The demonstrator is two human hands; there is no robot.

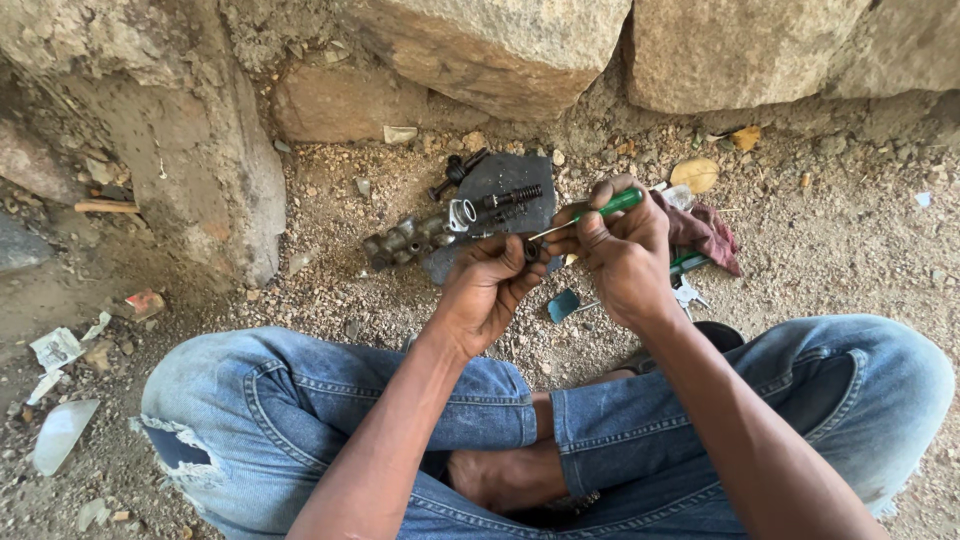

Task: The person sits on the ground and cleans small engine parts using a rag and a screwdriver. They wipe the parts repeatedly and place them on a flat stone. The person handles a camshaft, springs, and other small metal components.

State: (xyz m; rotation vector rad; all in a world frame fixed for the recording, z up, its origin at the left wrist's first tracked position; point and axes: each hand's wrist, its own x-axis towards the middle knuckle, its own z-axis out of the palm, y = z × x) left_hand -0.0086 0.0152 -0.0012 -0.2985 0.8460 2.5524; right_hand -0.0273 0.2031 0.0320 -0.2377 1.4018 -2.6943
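Observation:
My left hand (488, 287) is closed around a small dark round part (530, 250), held above my crossed legs. My right hand (622, 248) grips a green-handled screwdriver (612, 205), its thin metal tip pointing left into that small part. Just beyond my hands, on the gravel, lies a grey metal cylinder body (410, 238) with a white ring (461, 214) at its end. A dark flat slab (505, 180) behind it carries a black spring (514, 195) and a dark bolt-like piece (457, 172).
Large rough stones (500, 50) wall off the far side. A dark red rag (706, 232) and keys (688, 294) lie right of my hands, a small blue-grey piece (563, 305) below them. Paper scraps (57, 350) and litter lie at the left on dirt.

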